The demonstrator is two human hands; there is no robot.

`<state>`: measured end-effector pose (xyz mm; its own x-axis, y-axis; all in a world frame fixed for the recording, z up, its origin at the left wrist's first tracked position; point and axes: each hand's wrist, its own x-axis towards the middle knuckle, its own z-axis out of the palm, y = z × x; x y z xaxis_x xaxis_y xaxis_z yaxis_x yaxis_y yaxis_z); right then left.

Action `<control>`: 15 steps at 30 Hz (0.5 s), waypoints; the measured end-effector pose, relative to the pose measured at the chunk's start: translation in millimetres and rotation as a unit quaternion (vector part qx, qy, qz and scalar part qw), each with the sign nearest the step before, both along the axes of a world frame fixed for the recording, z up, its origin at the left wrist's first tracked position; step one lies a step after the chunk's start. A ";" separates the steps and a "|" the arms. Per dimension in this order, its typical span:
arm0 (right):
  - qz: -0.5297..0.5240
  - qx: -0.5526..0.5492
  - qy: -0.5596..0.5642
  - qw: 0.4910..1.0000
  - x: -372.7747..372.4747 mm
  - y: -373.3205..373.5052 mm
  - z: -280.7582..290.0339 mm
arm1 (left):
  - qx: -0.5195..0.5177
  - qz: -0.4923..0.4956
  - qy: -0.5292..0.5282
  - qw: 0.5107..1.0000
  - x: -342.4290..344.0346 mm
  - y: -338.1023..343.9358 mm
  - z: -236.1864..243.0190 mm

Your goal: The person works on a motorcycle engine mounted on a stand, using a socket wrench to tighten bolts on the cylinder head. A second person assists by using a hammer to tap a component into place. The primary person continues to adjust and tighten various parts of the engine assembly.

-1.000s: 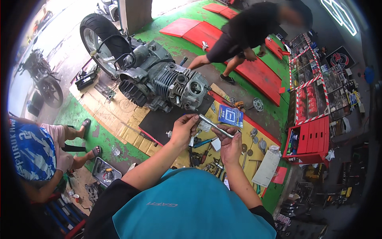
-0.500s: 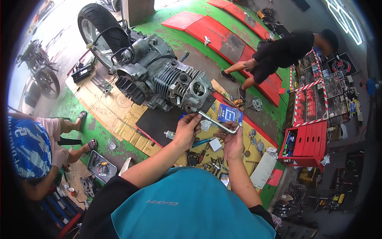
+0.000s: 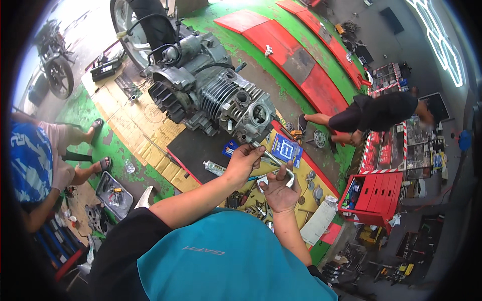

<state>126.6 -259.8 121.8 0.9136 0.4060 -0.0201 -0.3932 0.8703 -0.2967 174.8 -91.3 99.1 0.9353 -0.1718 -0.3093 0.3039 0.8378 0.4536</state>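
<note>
A bare scooter engine (image 3: 221, 95) with a finned cylinder stands on the mat ahead of me. An L-shaped socket wrench (image 3: 273, 159) reaches from the lower edge of its cylinder head toward me. My left hand (image 3: 244, 163) pinches the wrench shaft close to the engine, thumb and fingers closed. At the bent end is my right hand (image 3: 282, 193), palm up, its fingers partly curled against the handle. Beyond the hands lies a blue-and-white packet (image 3: 286, 149). A white tube (image 3: 214, 167) is left of my left hand.
Cardboard (image 3: 125, 120) and a black mat (image 3: 193, 153) lie under the engine. Several hand tools are strewn below my hands. A grey tray (image 3: 114, 195) sits left, near a seated person in blue (image 3: 31, 168). A person in black (image 3: 379, 113) and a red cabinet (image 3: 371, 195) are right.
My right hand has turned palm up and shifted slightly left and down along with the wrench's bent end. The person in black has moved right. My view has shifted a little.
</note>
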 end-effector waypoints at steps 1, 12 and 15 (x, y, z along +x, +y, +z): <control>0.001 0.009 -0.012 1.000 -1.2 0.8 0.2 | 0.005 0.010 0.001 1.000 0.9 -1.3 -2.3; -0.253 -0.323 0.022 0.912 9.5 11.4 2.8 | -0.074 -0.047 -0.029 0.996 -2.8 13.9 23.0; -0.232 -0.350 0.053 0.906 16.1 2.1 4.8 | -0.045 -0.048 -0.051 0.997 -3.7 10.9 12.0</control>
